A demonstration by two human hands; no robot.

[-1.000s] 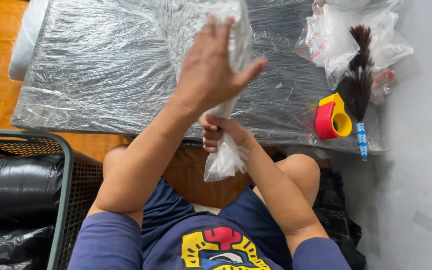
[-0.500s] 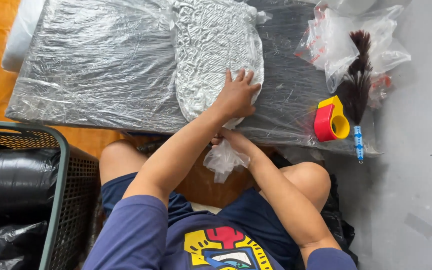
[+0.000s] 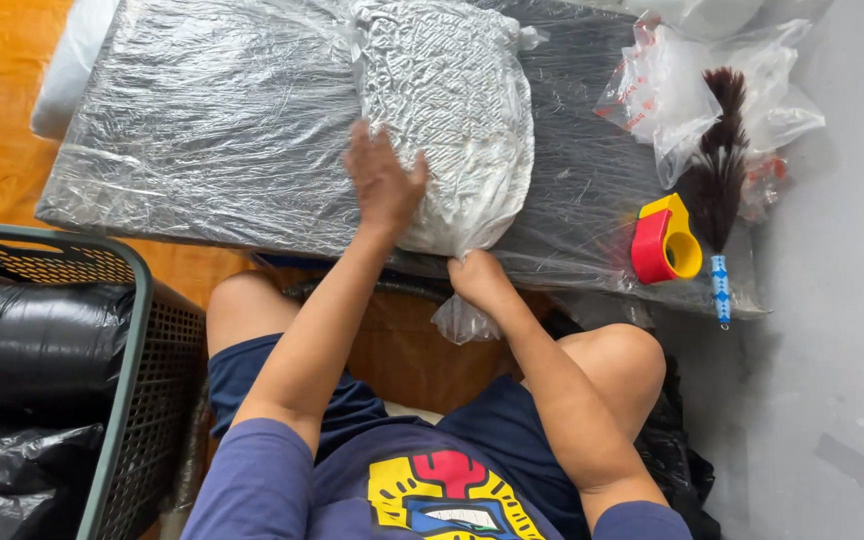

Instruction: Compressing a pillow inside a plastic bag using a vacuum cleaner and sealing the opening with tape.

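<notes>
A clear plastic bag (image 3: 452, 110) holding a grey patterned fabric lies on a board wrapped in plastic film (image 3: 202, 130). My left hand (image 3: 384, 180) presses flat on the near left part of the bag, fingers spread. My right hand (image 3: 474, 278) is closed on the bag's gathered open end at the board's near edge, and loose plastic hangs below the fist. I sit on the floor with my knees under the board's edge.
A red and yellow tape dispenser (image 3: 666, 240) and a dark feather duster with a blue handle (image 3: 718, 190) lie at the board's right end, beside crumpled clear bags (image 3: 682, 80). A dark mesh basket (image 3: 122, 400) with black bags stands at my left. Grey floor is on the right.
The bag was held up in the air and has been laid down on the board. My left hand slid leftward across it, pressing it flat. My right hand kept its grip on the open end.
</notes>
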